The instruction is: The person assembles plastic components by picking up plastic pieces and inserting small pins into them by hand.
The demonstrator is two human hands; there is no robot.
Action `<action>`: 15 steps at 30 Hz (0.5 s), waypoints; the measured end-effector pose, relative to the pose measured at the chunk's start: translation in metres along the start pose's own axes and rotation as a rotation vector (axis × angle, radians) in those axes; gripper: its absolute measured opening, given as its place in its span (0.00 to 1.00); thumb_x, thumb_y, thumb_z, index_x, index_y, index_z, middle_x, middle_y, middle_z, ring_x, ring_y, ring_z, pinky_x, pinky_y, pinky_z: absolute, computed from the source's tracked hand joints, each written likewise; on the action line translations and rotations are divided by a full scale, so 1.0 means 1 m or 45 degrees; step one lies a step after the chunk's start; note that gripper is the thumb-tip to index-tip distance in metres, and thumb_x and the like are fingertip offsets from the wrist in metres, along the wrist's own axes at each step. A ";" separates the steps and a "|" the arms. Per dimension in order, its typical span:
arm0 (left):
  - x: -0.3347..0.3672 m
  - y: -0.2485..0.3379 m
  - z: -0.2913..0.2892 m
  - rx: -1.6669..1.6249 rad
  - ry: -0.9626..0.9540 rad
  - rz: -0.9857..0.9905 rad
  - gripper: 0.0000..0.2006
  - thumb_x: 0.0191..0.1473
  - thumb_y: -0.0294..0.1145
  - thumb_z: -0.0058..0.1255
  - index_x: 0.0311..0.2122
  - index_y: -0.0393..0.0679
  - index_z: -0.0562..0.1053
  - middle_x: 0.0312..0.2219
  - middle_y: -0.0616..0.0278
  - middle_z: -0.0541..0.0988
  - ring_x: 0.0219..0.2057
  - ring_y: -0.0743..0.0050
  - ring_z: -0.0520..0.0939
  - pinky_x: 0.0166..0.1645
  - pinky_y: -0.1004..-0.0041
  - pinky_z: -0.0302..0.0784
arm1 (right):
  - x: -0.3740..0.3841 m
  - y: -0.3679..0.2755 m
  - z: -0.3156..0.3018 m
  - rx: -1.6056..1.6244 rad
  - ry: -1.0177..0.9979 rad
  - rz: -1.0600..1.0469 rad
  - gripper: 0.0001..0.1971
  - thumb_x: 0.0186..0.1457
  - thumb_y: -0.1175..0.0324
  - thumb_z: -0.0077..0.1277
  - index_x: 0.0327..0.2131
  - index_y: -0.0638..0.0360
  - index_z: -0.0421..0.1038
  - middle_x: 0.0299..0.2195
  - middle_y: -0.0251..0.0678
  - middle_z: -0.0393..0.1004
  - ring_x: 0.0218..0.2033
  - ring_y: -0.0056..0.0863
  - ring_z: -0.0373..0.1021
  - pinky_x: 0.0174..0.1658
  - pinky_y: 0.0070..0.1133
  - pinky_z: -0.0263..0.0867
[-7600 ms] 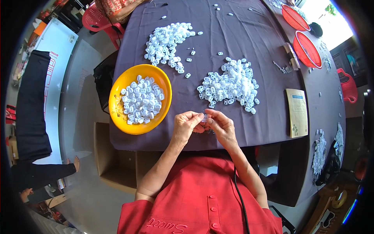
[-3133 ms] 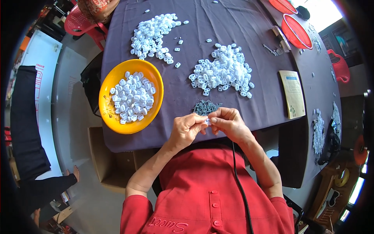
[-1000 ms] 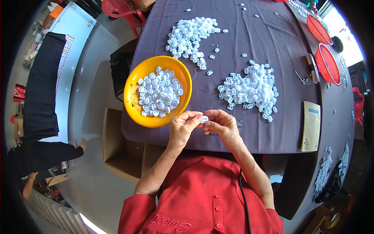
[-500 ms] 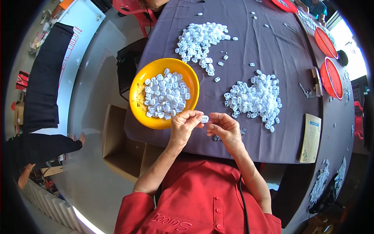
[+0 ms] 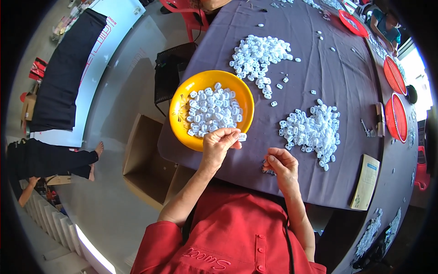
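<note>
My left hand [image 5: 220, 145] pinches a small white oval plastic piece [image 5: 242, 137] with openings in its face, just off the near right rim of a yellow bowl [image 5: 247, 112]. The bowl holds many similar white pieces [image 5: 214, 109]. Near the table's front edge, my right hand [image 5: 284, 168] has its thumb and fingers curled together over a little heap of small dark grey parts [image 5: 269, 171]. Whatever sits between those fingertips is too small to make out. To the right lies a pile of white pieces [image 5: 315, 130], and another pile [image 5: 258, 55] lies farther back.
An open cardboard box [image 5: 146, 160] stands below the table's left corner. A yellowish booklet [image 5: 366, 182] lies on the right of the dark tablecloth [image 5: 255, 178]. Red baskets [image 5: 396, 118] line the far right. Another person [image 5: 385, 27] sits at the far right, and someone's legs [image 5: 68, 157] show at left.
My right hand has moved away from the white piece, to the right and down to the grey parts. My left hand still holds the piece. The whole view has shifted slightly.
</note>
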State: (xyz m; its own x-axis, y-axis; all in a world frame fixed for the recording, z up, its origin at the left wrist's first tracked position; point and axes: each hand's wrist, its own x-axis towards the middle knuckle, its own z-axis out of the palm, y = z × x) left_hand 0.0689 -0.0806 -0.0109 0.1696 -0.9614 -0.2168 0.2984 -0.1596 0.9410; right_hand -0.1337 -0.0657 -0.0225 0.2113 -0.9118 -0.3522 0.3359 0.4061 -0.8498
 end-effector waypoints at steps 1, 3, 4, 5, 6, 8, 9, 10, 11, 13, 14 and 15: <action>0.001 0.001 -0.001 0.014 0.005 0.024 0.05 0.49 0.24 0.51 0.32 0.34 0.74 0.22 0.60 0.77 0.19 0.78 0.76 0.28 0.80 0.76 | 0.000 0.001 -0.002 0.004 0.002 -0.010 0.08 0.51 0.77 0.47 0.37 0.66 0.68 0.27 0.35 0.72 0.25 0.19 0.70 0.30 0.17 0.69; 0.004 0.004 -0.007 0.028 0.014 0.058 0.05 0.49 0.23 0.51 0.32 0.34 0.74 0.22 0.60 0.77 0.19 0.79 0.76 0.28 0.80 0.76 | -0.004 0.003 -0.004 -0.010 0.009 -0.021 0.08 0.51 0.77 0.47 0.37 0.65 0.68 0.27 0.34 0.72 0.24 0.19 0.69 0.30 0.16 0.69; 0.006 0.007 -0.014 0.125 0.065 0.166 0.05 0.49 0.23 0.51 0.32 0.34 0.74 0.21 0.61 0.76 0.19 0.79 0.76 0.27 0.80 0.75 | -0.006 0.003 -0.006 -0.021 0.026 -0.028 0.07 0.52 0.77 0.46 0.36 0.64 0.68 0.26 0.34 0.72 0.23 0.18 0.69 0.29 0.16 0.69; 0.009 0.011 -0.021 0.223 0.117 0.272 0.05 0.49 0.23 0.50 0.32 0.34 0.74 0.21 0.61 0.76 0.18 0.79 0.76 0.27 0.80 0.75 | -0.007 0.003 -0.007 -0.022 0.016 -0.032 0.07 0.52 0.77 0.46 0.36 0.64 0.68 0.26 0.34 0.72 0.23 0.18 0.69 0.29 0.16 0.69; 0.012 0.018 -0.025 0.192 0.157 0.221 0.05 0.48 0.23 0.51 0.32 0.34 0.74 0.20 0.62 0.76 0.18 0.80 0.76 0.26 0.81 0.74 | -0.007 0.003 -0.009 -0.033 0.027 -0.039 0.07 0.52 0.77 0.46 0.36 0.64 0.69 0.26 0.34 0.72 0.23 0.18 0.69 0.29 0.15 0.69; 0.025 0.024 -0.037 0.247 0.152 0.240 0.06 0.48 0.23 0.52 0.32 0.34 0.74 0.21 0.63 0.76 0.18 0.81 0.76 0.26 0.82 0.73 | -0.008 0.003 -0.013 -0.032 0.047 -0.037 0.07 0.52 0.77 0.46 0.36 0.64 0.69 0.26 0.33 0.72 0.24 0.17 0.69 0.28 0.15 0.68; 0.030 0.028 -0.039 0.320 0.183 0.270 0.06 0.48 0.23 0.52 0.32 0.33 0.74 0.21 0.63 0.76 0.18 0.82 0.75 0.25 0.83 0.73 | -0.008 0.002 -0.013 -0.034 0.038 -0.040 0.07 0.52 0.77 0.46 0.36 0.64 0.69 0.26 0.33 0.72 0.24 0.17 0.69 0.28 0.15 0.68; 0.038 0.028 -0.045 0.394 0.188 0.339 0.07 0.47 0.24 0.53 0.33 0.33 0.74 0.22 0.64 0.76 0.17 0.83 0.74 0.24 0.84 0.72 | -0.008 0.002 -0.013 -0.037 0.051 -0.038 0.07 0.52 0.77 0.46 0.36 0.64 0.69 0.27 0.33 0.72 0.24 0.17 0.69 0.28 0.15 0.68; 0.041 0.029 -0.051 0.397 0.201 0.347 0.07 0.47 0.24 0.53 0.33 0.33 0.74 0.22 0.64 0.76 0.17 0.83 0.74 0.24 0.84 0.72 | -0.008 0.003 -0.012 -0.040 0.062 -0.036 0.07 0.52 0.77 0.46 0.36 0.64 0.69 0.27 0.33 0.72 0.24 0.17 0.69 0.28 0.15 0.69; 0.045 0.031 -0.058 0.506 0.227 0.333 0.09 0.47 0.27 0.53 0.34 0.34 0.74 0.21 0.64 0.76 0.16 0.85 0.73 0.22 0.85 0.69 | -0.009 0.004 -0.013 -0.037 0.057 -0.049 0.07 0.52 0.77 0.46 0.36 0.64 0.69 0.27 0.33 0.72 0.24 0.17 0.69 0.28 0.15 0.69; 0.044 0.033 -0.061 0.614 0.278 0.348 0.09 0.48 0.26 0.53 0.35 0.35 0.74 0.21 0.64 0.76 0.16 0.85 0.72 0.21 0.85 0.68 | -0.010 0.004 -0.014 -0.033 0.067 -0.060 0.07 0.52 0.77 0.46 0.36 0.65 0.69 0.27 0.33 0.72 0.24 0.17 0.69 0.28 0.15 0.69; 0.042 0.034 -0.064 0.615 0.285 0.350 0.09 0.48 0.26 0.53 0.35 0.35 0.74 0.21 0.64 0.76 0.16 0.85 0.72 0.21 0.85 0.68 | -0.010 0.003 -0.014 -0.033 0.060 -0.060 0.07 0.52 0.77 0.46 0.36 0.65 0.69 0.27 0.33 0.72 0.24 0.17 0.69 0.28 0.15 0.69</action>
State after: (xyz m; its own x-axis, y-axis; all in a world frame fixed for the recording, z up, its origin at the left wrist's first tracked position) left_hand 0.1462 -0.1126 -0.0046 0.3892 -0.9197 0.0514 -0.2363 -0.0457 0.9706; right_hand -0.1478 -0.0559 -0.0268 0.1521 -0.9320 -0.3291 0.3203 0.3614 -0.8756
